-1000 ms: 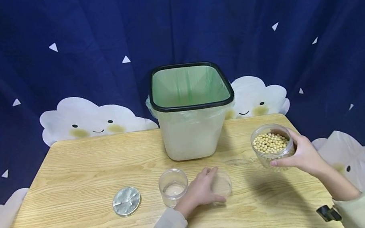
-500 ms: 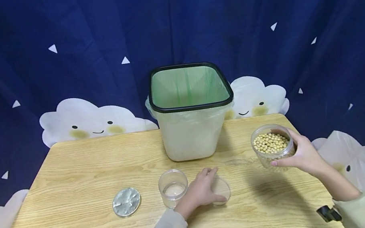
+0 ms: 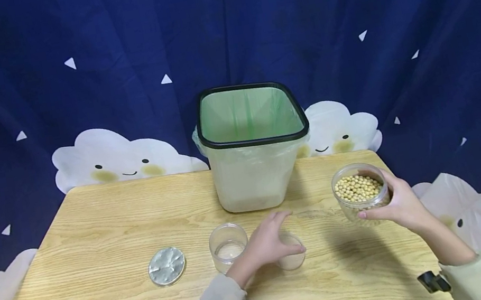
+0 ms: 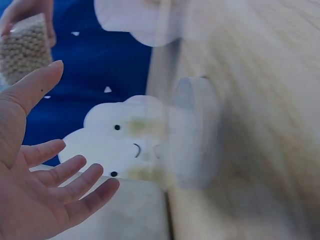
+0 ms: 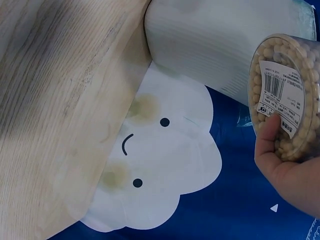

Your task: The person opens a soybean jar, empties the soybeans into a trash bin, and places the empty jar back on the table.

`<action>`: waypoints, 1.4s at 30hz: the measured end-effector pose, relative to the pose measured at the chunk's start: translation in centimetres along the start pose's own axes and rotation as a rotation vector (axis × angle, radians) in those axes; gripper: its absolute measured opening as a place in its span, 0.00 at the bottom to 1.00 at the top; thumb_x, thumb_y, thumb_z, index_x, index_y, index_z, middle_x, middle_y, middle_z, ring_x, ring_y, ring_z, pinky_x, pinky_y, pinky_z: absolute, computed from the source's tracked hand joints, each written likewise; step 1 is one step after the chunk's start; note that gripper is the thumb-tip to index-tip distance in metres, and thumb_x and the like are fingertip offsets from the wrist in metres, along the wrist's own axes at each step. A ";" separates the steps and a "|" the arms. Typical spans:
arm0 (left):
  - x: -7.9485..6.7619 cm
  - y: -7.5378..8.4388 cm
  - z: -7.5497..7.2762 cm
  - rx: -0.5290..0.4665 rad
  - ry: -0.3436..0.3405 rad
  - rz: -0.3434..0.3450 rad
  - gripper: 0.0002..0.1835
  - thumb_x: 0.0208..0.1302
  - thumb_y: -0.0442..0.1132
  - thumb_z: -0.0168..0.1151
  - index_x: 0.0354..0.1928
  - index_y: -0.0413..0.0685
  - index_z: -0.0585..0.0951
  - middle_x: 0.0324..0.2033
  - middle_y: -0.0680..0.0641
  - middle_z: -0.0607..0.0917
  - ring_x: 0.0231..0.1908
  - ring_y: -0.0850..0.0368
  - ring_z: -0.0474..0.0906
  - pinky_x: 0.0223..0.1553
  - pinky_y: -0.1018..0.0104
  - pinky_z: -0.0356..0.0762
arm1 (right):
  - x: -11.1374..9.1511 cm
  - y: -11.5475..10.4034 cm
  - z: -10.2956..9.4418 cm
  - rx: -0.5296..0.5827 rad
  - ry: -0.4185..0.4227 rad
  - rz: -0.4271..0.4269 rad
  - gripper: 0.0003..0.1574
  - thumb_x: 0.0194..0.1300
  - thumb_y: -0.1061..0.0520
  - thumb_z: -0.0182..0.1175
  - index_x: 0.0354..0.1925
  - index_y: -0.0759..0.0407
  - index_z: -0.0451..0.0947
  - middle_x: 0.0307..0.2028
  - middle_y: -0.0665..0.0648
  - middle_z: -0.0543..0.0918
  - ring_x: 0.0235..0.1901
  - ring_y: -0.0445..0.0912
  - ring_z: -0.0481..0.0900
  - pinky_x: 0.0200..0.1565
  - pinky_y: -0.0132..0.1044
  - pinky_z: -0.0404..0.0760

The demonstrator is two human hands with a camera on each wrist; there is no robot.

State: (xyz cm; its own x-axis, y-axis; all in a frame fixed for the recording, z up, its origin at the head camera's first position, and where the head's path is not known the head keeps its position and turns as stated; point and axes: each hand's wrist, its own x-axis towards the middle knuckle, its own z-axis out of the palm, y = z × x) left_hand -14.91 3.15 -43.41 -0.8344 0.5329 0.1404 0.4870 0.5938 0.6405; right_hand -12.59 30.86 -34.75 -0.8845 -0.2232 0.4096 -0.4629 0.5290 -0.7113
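Observation:
My left hand [image 3: 264, 242] hovers over a clear round lid [image 3: 292, 259] on the table, fingers spread and holding nothing. The left wrist view shows the palm and separated fingers of that hand [image 4: 45, 192], with the blurred lid [image 4: 195, 132] apart from them. My right hand [image 3: 403, 204] grips a clear plastic jar of soybeans [image 3: 357, 188] by its side, raised above the table's right side. Its mouth is uncovered and the beans show inside. From below, the jar [image 5: 285, 95] shows a white barcode label on its base, with the thumb against it.
Left of the lid stands a clear, empty-looking jar [image 3: 229, 248], partly behind the left wrist. Further left lies a silver foil-like disc [image 3: 166, 266]. A white bin [image 3: 250, 180] with a black rim and green-tinted liner stands at the table's back edge, before a blue curtain [image 3: 116, 48].
My left hand has let go of the lid and lifted slightly, its fingers now wider apart. The lid lies a little nearer the front than before. My right hand holds the jar in place.

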 end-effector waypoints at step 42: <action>1.6 2.7 -13.1 -0.411 0.330 0.249 0.40 0.40 0.35 0.74 0.59 0.37 0.68 0.51 0.37 0.74 0.47 0.42 0.74 0.38 0.50 0.76 | 0.4 -0.3 -0.3 -0.008 0.003 0.005 0.52 0.30 0.72 0.74 0.58 0.64 0.66 0.48 0.45 0.74 0.46 0.33 0.70 0.46 0.19 0.65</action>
State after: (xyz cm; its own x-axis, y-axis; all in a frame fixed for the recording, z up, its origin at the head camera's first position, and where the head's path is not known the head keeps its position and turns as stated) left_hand -18.27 -2.31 -31.59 -0.7760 0.3716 0.5096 0.5935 0.1567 0.7895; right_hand -12.79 30.86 -34.26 -0.8868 -0.2181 0.4076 -0.4578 0.5363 -0.7091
